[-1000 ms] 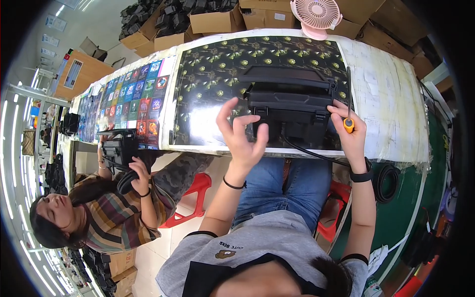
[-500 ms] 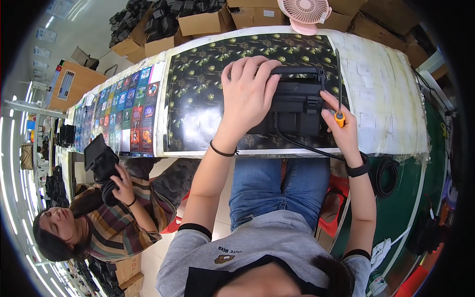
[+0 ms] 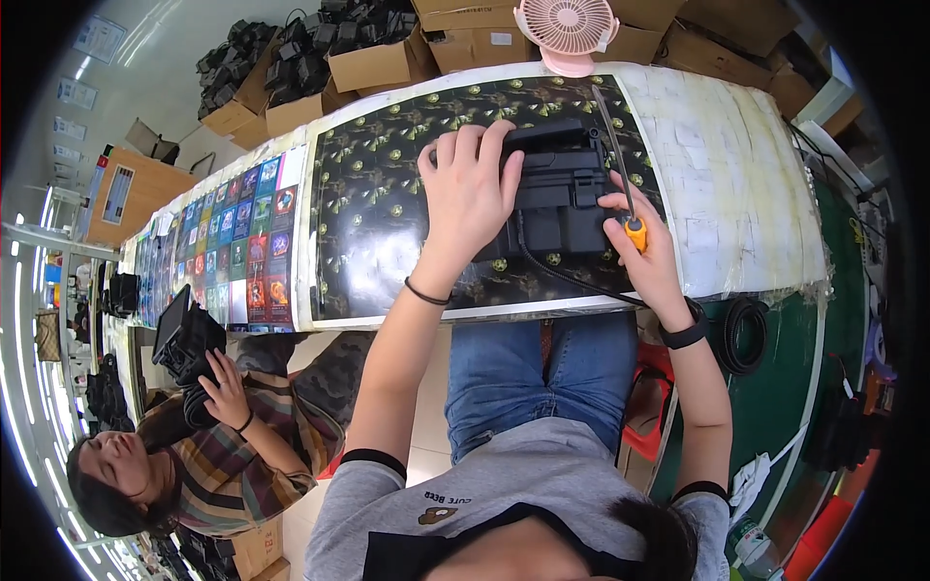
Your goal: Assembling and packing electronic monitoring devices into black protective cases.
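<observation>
A black plastic device (image 3: 554,218) like a small case, with a side latch and a dark cable (image 3: 572,278), lies on the dark patterned sheet before me. My left hand (image 3: 463,198) grips its left side, fingers curled toward the far edge and thumb against the body. The fingertips are partly hidden. A narrow black part (image 3: 547,136) tilts along the device's far edge. At the right side, my right hand (image 3: 651,247) is closed around an orange-handled screwdriver (image 3: 635,235). The shaft points away from me, leaning left, and the fingertips are close to the device.
A pink fan (image 3: 567,29) stands at the table's far edge. Cardboard boxes (image 3: 373,66) behind hold black devices. To the left, a co-worker's hand (image 3: 226,389) holds a similar device (image 3: 189,334). Coiled black cable (image 3: 743,336) rests on the green surface at right.
The whole view has shifted a little. The screwdriver's shaft leans further left, and the narrow black part at the device's far edge is tilted more. Both hands keep nearly the same places on the device.
</observation>
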Tool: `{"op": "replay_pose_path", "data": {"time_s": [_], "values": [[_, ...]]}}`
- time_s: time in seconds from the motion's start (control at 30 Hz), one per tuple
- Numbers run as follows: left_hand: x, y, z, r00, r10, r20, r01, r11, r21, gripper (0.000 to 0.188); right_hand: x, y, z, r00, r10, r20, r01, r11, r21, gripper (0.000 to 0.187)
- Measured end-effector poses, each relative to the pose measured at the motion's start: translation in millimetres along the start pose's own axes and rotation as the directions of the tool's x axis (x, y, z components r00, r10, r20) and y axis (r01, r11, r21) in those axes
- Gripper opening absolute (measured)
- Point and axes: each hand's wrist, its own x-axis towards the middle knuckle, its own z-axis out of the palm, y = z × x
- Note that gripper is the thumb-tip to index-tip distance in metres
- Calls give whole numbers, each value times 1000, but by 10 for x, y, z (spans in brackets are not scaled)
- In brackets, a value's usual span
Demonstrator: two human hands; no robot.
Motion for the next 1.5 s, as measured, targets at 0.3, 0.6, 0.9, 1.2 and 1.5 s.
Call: {"op": "replay_pose_path", "data": {"time_s": [0.3, 0.6, 0.9, 1.2, 1.5], "values": [[-160, 168, -163, 998, -9, -57, 8, 1000, -16, 33, -17, 36, -67, 982, -184, 46, 189, 957, -218, 29], [-187, 172, -148, 997, -15, -75, 12, 999, -42, 31, -23, 20, -37, 994, -103, 22, 104, 993, -49, 32], [-186, 177, -145, 995, -12, -98, 9, 1000, -30, 31, -42, 27, -24, 973, -224, -55, 212, 962, -171, 36], [-227, 207, -175, 994, -14, -111, 7, 998, -62, 30, -69, 5, 11, 942, -302, -148, 256, 929, -266, 34], [-248, 223, -201, 992, 16, -128, -23, 998, -55, 30, 24, 34, 96, 956, -150, -253, 138, 988, -67, 33]]}}
